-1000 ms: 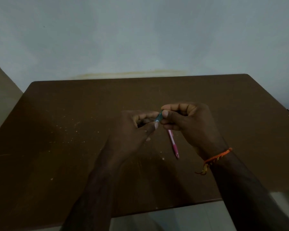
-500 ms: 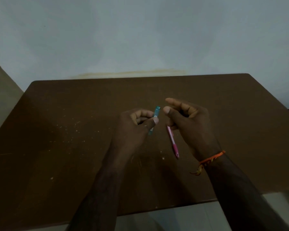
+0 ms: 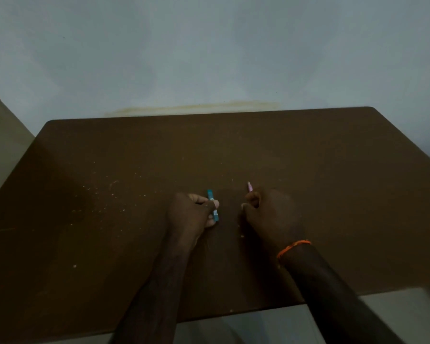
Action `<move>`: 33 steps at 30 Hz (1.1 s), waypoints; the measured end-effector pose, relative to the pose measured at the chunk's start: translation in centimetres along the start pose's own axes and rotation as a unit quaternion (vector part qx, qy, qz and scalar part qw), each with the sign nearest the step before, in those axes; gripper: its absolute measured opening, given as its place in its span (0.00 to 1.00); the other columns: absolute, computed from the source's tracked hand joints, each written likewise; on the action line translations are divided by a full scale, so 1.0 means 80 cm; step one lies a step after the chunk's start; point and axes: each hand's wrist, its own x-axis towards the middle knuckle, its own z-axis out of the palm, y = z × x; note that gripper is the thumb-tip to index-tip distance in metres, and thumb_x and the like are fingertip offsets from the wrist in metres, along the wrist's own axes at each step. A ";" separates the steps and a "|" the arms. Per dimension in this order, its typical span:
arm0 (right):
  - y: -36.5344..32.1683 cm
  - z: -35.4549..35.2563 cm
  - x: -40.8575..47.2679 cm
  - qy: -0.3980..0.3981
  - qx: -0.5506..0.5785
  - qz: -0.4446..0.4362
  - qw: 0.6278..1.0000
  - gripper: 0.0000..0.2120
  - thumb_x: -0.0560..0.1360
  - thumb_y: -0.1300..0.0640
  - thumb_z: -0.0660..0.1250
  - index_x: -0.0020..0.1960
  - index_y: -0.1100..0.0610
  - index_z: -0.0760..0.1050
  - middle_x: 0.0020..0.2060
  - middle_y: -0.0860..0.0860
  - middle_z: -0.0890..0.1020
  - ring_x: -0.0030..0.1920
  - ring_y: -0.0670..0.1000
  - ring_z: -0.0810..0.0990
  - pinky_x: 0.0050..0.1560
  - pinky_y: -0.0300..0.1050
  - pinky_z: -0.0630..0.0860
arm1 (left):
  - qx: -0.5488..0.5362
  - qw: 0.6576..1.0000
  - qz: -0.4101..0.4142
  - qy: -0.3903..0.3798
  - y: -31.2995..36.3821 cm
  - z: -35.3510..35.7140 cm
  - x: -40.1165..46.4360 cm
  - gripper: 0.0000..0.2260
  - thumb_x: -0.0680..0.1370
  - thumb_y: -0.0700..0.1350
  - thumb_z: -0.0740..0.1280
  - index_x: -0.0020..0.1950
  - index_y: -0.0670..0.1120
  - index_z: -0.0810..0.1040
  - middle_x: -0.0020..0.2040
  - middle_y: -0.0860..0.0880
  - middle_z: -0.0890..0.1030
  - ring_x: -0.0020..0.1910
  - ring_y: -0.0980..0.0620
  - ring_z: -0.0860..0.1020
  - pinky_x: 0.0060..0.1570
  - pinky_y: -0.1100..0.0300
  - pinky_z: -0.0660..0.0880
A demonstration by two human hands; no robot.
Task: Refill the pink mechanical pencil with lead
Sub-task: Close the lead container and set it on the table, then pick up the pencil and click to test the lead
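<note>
Pale wall (image 3: 209,50), plain, with a yellowish stain low at 12 o'clock. Brown tabletop (image 3: 109,244), dark, flecked with pale specks toward 9 o'clock. Left hand (image 3: 193,213), near the tabletop's centre, fingers curled shut around a teal lead case (image 3: 213,205); the case stands out above and below the thumb. Right hand (image 3: 271,214), at 3 o'clock of the left and apart from it, closed in a fist around the pink mechanical pencil (image 3: 249,186); only one pink end shows, poking out at 12 o'clock of the knuckles. Orange thread bracelet (image 3: 293,247), on the right wrist.
</note>
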 end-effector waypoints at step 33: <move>-0.015 -0.036 0.005 -0.123 0.711 0.094 0.686 0.10 0.65 0.57 0.57 0.38 0.61 0.74 0.31 0.55 0.73 0.32 0.56 0.72 0.35 0.49 0.69 | -0.045 0.993 0.109 -0.013 0.054 0.014 -0.041 0.10 0.79 0.51 0.72 0.39 0.51 0.84 0.29 0.56 0.85 0.26 0.63 0.80 0.28 0.64 0.77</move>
